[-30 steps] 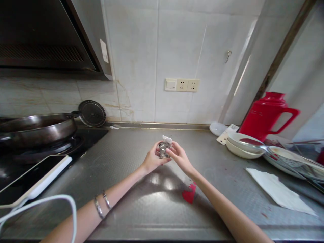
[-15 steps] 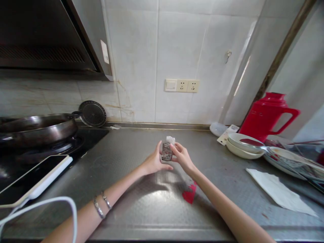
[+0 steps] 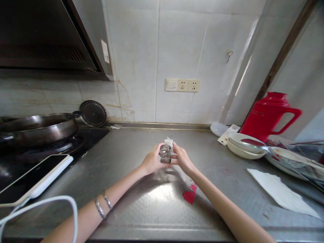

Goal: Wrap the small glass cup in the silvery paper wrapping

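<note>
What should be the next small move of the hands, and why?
Perhaps the right hand should press the white tissue gently against the small glass: the tissue shows at the glass's top, beside that hand, and the left hand holds the glass.

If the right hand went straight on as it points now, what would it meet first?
Probably the glass, which the right hand seems to touch, then the left hand; depth is unclear.

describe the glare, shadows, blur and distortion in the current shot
Head view: bright glare on the counter, soft shadows just above it; head view again: the small object shows shiny highlights, its fine detail too smeared to read; also head view: the flask looks tilted, probably wide-lens distortion.
</note>
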Demonstrator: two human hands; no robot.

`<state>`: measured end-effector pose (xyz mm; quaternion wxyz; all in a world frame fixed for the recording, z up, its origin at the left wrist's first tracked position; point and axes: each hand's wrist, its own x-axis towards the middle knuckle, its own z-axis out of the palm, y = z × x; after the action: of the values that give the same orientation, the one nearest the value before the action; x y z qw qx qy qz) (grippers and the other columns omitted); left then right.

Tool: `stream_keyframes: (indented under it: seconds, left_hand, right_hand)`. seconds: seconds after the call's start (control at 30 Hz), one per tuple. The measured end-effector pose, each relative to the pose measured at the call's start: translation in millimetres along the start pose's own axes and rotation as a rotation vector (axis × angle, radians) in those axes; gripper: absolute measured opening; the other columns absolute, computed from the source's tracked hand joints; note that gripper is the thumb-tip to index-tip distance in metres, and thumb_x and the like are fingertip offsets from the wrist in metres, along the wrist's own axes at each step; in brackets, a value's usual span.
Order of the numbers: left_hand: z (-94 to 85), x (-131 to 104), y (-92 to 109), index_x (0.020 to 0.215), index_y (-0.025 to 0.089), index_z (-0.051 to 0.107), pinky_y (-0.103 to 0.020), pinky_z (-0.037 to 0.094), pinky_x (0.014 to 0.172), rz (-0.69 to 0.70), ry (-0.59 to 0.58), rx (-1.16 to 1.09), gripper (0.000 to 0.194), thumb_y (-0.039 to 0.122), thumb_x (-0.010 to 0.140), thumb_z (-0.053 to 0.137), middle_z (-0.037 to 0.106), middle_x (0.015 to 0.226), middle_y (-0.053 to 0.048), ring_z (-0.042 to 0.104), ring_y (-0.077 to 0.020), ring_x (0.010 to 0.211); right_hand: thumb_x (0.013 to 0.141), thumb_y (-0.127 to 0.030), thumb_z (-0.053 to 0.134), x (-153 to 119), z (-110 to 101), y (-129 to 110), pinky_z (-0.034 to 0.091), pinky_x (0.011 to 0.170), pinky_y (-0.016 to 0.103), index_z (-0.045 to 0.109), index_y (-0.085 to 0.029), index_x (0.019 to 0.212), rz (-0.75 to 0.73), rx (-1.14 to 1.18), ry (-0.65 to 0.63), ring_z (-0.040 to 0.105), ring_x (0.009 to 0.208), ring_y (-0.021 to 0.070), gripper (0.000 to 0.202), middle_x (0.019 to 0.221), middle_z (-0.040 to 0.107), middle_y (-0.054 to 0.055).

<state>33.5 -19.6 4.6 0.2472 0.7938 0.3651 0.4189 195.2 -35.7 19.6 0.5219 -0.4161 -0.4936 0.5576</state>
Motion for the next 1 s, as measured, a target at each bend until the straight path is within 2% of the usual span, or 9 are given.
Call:
stream_keyframes:
  seconds: [0.1, 0.2, 0.3, 0.43, 0.53, 0.67, 0.8, 0.9, 1.0]
  left_hand:
    - [0.3, -0.4, 3.7, 0.124, 0.023, 0.045, -0.041, 0.048, 0.090, -0.012, -0.006, -0.074, 0.087, 0.043, 0.050, 0.087, 0.062, 0.116, -0.009, 0.059, -0.0269, 0.104]
    - [1.5, -1.9, 8.6, 0.122, 0.021, 0.044, -0.039, 0.048, 0.089, -0.048, -0.022, -0.152, 0.086, 0.040, 0.051, 0.087, 0.064, 0.113, -0.010, 0.061, -0.0260, 0.102]
    - [3.3, -2.7, 12.9, 0.121, 0.020, 0.043, -0.036, 0.050, 0.086, -0.080, -0.022, -0.252, 0.085, 0.036, 0.051, 0.088, 0.064, 0.112, -0.010, 0.062, -0.0248, 0.101]
    - [4.6, -2.0, 15.5, 0.120, 0.020, 0.042, -0.034, 0.052, 0.082, -0.115, -0.009, -0.358, 0.082, 0.033, 0.052, 0.087, 0.064, 0.111, -0.010, 0.064, -0.0229, 0.095]
    - [4.5, -1.4, 14.7, 0.119, 0.019, 0.042, -0.034, 0.051, 0.081, -0.116, 0.006, -0.340, 0.082, 0.033, 0.052, 0.087, 0.064, 0.109, -0.010, 0.064, -0.0220, 0.092]
    - [5.2, -2.1, 12.5, 0.119, 0.018, 0.044, -0.033, 0.051, 0.079, -0.144, 0.030, -0.269, 0.082, 0.034, 0.051, 0.087, 0.064, 0.106, -0.009, 0.064, -0.0220, 0.091]
    - [6.8, -2.8, 12.8, 0.118, 0.018, 0.047, -0.032, 0.051, 0.078, -0.145, 0.041, -0.232, 0.080, 0.033, 0.051, 0.087, 0.064, 0.105, -0.008, 0.063, -0.0212, 0.089]
    - [7.5, -2.1, 13.7, 0.117, 0.017, 0.048, -0.031, 0.051, 0.076, -0.158, 0.055, -0.212, 0.079, 0.032, 0.050, 0.087, 0.065, 0.102, -0.007, 0.064, -0.0210, 0.087]
    - [7.7, -0.7, 12.5, 0.116, 0.018, 0.049, -0.032, 0.050, 0.076, -0.159, 0.081, -0.195, 0.077, 0.032, 0.050, 0.086, 0.066, 0.100, -0.007, 0.064, -0.0208, 0.086]
  right_hand:
    - [0.082, -0.062, 0.052, 2.7, -5.1, -1.4, 0.052, 0.050, 0.027, 0.061, -0.019, 0.099, 0.039, -0.025, 0.032, 0.067, 0.066, 0.0174, 0.047, 0.103, 0.067, 0.009]
    - [0.081, -0.057, 0.056, 3.3, -8.5, -4.3, 0.050, 0.053, 0.023, 0.063, -0.018, 0.095, 0.038, -0.118, 0.076, 0.067, 0.072, 0.0169, 0.042, 0.095, 0.067, 0.007]
    - [0.077, -0.055, 0.060, 4.1, -10.9, -5.0, 0.050, 0.058, 0.024, 0.066, -0.017, 0.094, -0.018, -0.180, 0.114, 0.067, 0.078, 0.0177, 0.041, 0.091, 0.069, 0.006]
    - [0.069, -0.056, 0.067, 9.5, -15.4, -1.7, 0.050, 0.063, 0.028, 0.068, -0.015, 0.086, -0.104, -0.243, 0.114, 0.066, 0.070, 0.0175, 0.044, 0.078, 0.069, 0.005]
    - [0.065, -0.061, 0.068, 14.6, -18.4, 0.0, 0.051, 0.063, 0.030, 0.067, -0.015, 0.076, -0.214, -0.248, 0.175, 0.063, 0.067, 0.0180, 0.048, 0.071, 0.067, 0.004]
    - [0.074, -0.059, 0.062, 12.8, -16.2, -1.2, 0.050, 0.067, 0.030, 0.066, -0.016, 0.074, -0.445, -0.310, 0.212, 0.063, 0.072, 0.0198, 0.043, 0.073, 0.069, 0.005]
    - [0.084, -0.049, 0.057, 0.6, -9.0, -3.1, 0.051, 0.067, 0.031, 0.069, -0.019, 0.081, -0.553, -0.446, 0.175, 0.065, 0.073, 0.0217, 0.033, 0.077, 0.071, 0.005]
    - [0.085, -0.042, 0.057, -7.3, -4.9, -4.8, 0.052, 0.080, 0.037, 0.071, -0.023, 0.081, -0.640, -0.538, 0.193, 0.067, 0.075, 0.0230, 0.024, 0.077, 0.072, 0.003]
    - [0.084, -0.037, 0.058, -10.0, -2.7, -6.6, 0.042, 0.103, 0.047, 0.072, -0.027, 0.079, -0.741, -0.545, 0.194, 0.067, 0.070, 0.0203, 0.018, 0.072, 0.071, -0.002]
